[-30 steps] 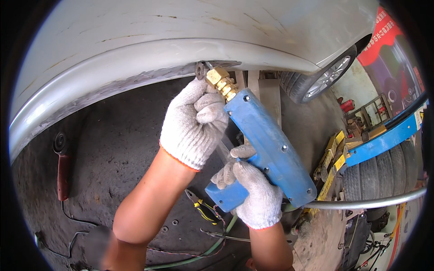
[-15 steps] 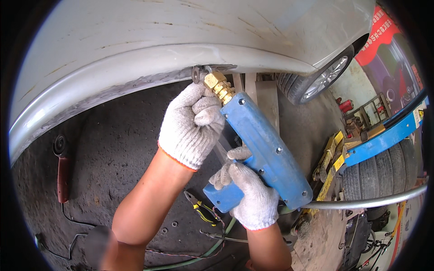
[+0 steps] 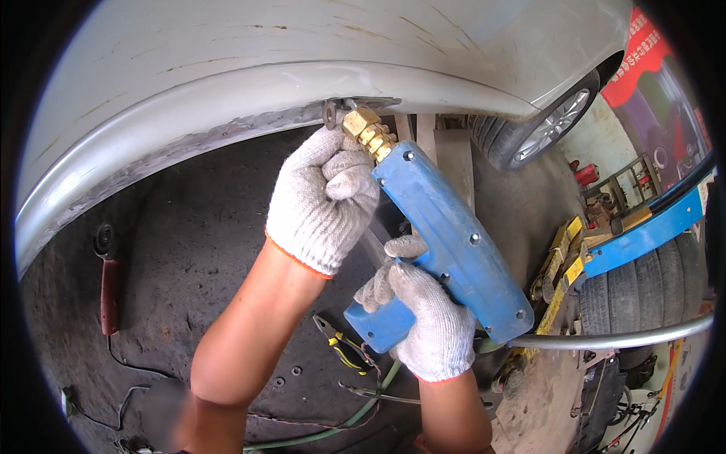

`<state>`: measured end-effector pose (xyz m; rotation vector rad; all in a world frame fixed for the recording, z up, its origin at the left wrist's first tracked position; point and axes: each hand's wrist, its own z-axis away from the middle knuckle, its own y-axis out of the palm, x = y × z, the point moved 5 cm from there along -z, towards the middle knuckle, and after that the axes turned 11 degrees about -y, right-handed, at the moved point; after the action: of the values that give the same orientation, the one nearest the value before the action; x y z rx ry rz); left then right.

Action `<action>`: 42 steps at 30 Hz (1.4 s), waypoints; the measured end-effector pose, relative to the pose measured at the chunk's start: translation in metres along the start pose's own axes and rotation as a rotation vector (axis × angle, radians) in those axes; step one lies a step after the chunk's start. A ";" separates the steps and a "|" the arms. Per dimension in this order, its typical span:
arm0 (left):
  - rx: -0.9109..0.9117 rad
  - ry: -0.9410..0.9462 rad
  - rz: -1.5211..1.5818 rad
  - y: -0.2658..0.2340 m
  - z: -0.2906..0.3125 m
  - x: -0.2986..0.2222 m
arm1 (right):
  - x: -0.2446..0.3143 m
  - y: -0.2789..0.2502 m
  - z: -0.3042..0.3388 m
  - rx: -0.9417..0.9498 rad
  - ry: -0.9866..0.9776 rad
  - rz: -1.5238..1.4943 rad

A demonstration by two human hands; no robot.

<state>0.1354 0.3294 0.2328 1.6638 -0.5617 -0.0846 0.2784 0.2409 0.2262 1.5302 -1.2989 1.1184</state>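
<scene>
Aligning seems underway | grey metal ring (image 3: 330, 107) at far silver sill (image 3: 189, 106) seemingly pinched by left hand (image 3: 318, 200) | blue brass-nosed gun-shaped tool (image 3: 454, 240) gripped by right hand (image 3: 429, 324) | steadiness needed

Vehicle body-repair workshop. Silver car (image 3: 499, 53) along far side: scratched panel (image 3: 318, 45), sill (image 3: 227, 125) with dull scraped stretch. Dark stained floor (image 3: 181, 234) with gear strewn about: corded red grinder (image 3: 110, 295) left, yellow-black pliers (image 3: 344, 348) and loose washers (image 3: 296, 371) near. Right: worn tyres (image 3: 635, 291) in row, blue steel beam (image 3: 643, 238), yellow metal bracket (image 3: 560, 261). Far right: red banner (image 3: 643, 60).
</scene>
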 end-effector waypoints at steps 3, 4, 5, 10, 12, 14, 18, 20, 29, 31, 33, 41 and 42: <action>0.114 -0.080 -0.022 -0.001 0.006 -0.003 | -0.005 0.007 0.004 0.025 0.022 -0.223; 0.190 -0.107 -0.067 0.004 0.006 -0.004 | -0.007 0.010 0.001 0.037 0.083 -0.410; 0.218 -0.119 -0.097 -0.005 0.014 -0.007 | -0.018 0.013 0.009 0.027 0.193 -0.608; -0.402 0.038 -0.977 -0.091 0.091 -0.016 | -0.019 -0.051 0.072 0.175 0.216 -0.302; -0.886 -0.304 -1.541 -0.146 0.149 -0.043 | 0.000 -0.048 0.082 0.186 0.193 -0.257; -1.018 -0.506 -1.956 -0.199 0.208 -0.065 | -0.004 -0.047 0.092 0.141 0.244 -0.310; -0.987 -0.760 -2.204 -0.236 0.269 -0.063 | -0.014 -0.049 0.106 0.221 0.273 0.041; -0.962 -0.938 -2.236 -0.247 0.280 -0.061 | -0.009 -0.040 0.106 0.245 0.401 0.139; -0.989 -0.599 -2.259 -0.202 0.292 -0.031 | 0.031 -0.059 0.099 0.355 0.570 -0.064; -1.004 -0.756 -2.343 -0.194 0.308 -0.004 | 0.029 -0.057 0.088 0.412 0.609 -0.201; -0.688 -0.780 -2.494 -0.210 0.327 0.028 | 0.037 -0.043 0.084 0.389 0.652 -0.339; -0.874 -0.891 -1.114 -0.229 0.342 0.069 | 0.032 -0.057 0.097 0.295 0.641 -0.423; -0.890 -0.850 -1.031 -0.223 0.345 0.066 | 0.028 -0.066 0.097 0.352 0.588 -0.330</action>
<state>0.1358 0.0030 -0.0246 0.8074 -0.1436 -1.5984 0.3574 0.1493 0.2244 1.4298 -0.4536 1.4769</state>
